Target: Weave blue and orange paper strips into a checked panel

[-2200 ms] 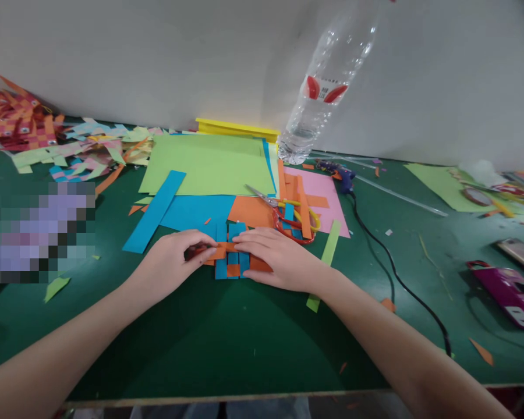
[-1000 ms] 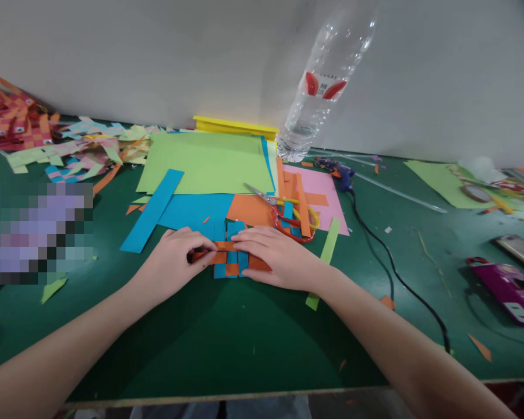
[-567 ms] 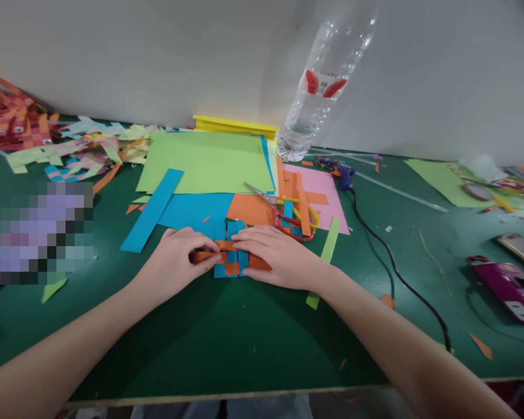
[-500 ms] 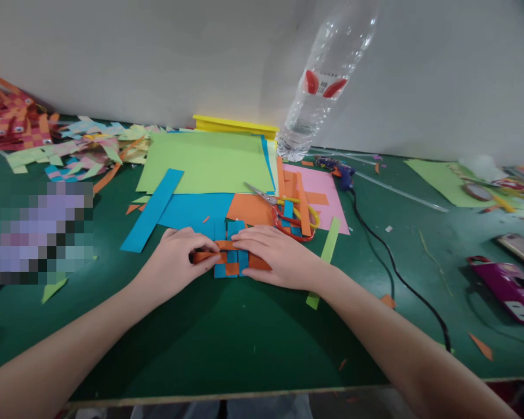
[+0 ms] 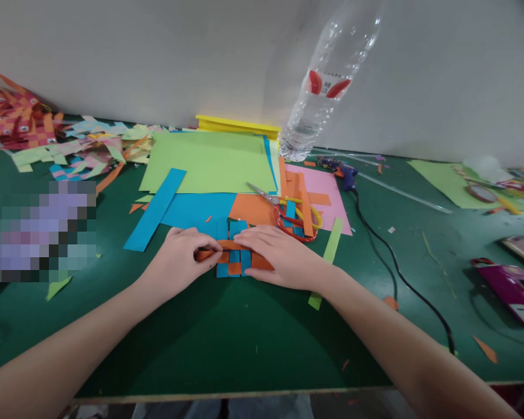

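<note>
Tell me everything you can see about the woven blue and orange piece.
The woven piece looks like paper: blue strips running away from the person, crossed by orange strips in a checkered pattern. Its near end lies on the green table. The left hand pinches orange paper at its left edge; the right hand covers its right side, hiding part.

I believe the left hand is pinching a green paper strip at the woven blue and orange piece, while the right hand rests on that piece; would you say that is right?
Not quite: the paper strip is orange, not green, as the head view shows. The left hand pinches it at the woven blue and orange piece, while the right hand rests on that piece.
</note>
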`<act>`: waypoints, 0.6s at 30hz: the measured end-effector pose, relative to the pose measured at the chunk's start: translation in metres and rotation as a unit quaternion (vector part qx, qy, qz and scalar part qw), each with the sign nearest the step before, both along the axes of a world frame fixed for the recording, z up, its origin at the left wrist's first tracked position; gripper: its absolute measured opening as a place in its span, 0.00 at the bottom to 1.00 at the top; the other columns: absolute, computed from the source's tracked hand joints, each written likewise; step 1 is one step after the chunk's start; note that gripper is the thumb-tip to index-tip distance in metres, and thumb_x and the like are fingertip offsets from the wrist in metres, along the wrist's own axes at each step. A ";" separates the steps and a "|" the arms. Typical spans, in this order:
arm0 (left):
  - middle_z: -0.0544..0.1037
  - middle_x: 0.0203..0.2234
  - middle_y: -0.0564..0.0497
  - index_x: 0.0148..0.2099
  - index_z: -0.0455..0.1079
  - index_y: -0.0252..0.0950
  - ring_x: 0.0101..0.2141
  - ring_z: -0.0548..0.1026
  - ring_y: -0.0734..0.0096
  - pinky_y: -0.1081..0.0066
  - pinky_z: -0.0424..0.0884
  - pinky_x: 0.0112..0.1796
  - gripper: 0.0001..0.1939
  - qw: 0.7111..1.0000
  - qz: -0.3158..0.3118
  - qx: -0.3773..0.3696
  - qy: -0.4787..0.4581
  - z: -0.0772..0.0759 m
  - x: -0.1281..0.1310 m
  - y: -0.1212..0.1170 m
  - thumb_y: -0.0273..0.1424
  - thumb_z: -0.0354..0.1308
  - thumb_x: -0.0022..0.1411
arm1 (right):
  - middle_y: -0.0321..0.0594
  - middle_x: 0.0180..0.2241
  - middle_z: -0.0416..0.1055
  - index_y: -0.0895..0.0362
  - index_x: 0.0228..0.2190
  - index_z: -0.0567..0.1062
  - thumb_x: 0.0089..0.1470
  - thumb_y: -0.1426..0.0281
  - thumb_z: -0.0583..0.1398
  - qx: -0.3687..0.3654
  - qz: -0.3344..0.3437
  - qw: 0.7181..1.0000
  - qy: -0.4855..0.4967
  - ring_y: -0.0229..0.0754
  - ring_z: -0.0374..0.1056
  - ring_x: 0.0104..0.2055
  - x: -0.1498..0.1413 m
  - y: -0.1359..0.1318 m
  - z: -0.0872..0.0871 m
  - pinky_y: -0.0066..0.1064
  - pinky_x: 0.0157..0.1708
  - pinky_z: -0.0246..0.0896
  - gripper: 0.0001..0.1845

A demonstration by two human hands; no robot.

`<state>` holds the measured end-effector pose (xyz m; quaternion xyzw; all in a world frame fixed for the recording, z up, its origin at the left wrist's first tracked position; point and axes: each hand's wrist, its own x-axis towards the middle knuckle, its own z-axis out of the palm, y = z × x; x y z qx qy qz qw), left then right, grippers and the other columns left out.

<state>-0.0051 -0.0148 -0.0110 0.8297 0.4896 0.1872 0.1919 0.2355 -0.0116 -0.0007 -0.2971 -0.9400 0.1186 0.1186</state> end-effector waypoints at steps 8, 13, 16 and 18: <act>0.76 0.24 0.54 0.33 0.73 0.40 0.28 0.70 0.67 0.63 0.57 0.38 0.09 1.000 -0.003 -0.002 0.000 0.001 0.000 -0.002 0.36 0.54 0.60 | 0.46 0.56 0.65 0.59 0.55 0.62 0.58 0.61 0.56 -0.001 0.002 1.000 -0.004 0.47 0.58 0.59 0.000 0.000 0.001 0.43 0.58 0.54 0.27; 0.75 0.22 0.54 0.33 0.74 0.41 0.27 0.68 0.67 0.63 0.57 0.37 0.10 1.000 0.005 0.008 0.010 0.003 0.002 -0.001 0.37 0.54 0.60 | 0.47 0.56 0.65 0.58 0.56 0.62 0.58 0.60 0.56 0.000 0.000 1.000 0.002 0.47 0.58 0.59 -0.001 0.000 0.000 0.44 0.58 0.54 0.27; 0.74 0.22 0.54 0.33 0.74 0.41 0.26 0.68 0.67 0.62 0.57 0.38 0.09 1.000 0.009 -0.001 0.014 0.004 0.003 -0.001 0.37 0.53 0.60 | 0.47 0.55 0.65 0.59 0.55 0.63 0.58 0.61 0.56 0.000 0.000 1.000 0.001 0.47 0.58 0.59 -0.001 0.000 0.000 0.43 0.57 0.55 0.27; 0.75 0.22 0.54 0.33 0.74 0.41 0.27 0.69 0.67 0.62 0.58 0.38 0.09 1.000 0.008 -0.006 0.011 0.004 0.004 -0.002 0.36 0.53 0.59 | 0.47 0.55 0.65 0.60 0.55 0.63 0.58 0.61 0.56 0.001 0.000 1.000 0.000 0.47 0.58 0.59 -0.001 0.000 0.000 0.43 0.58 0.54 0.27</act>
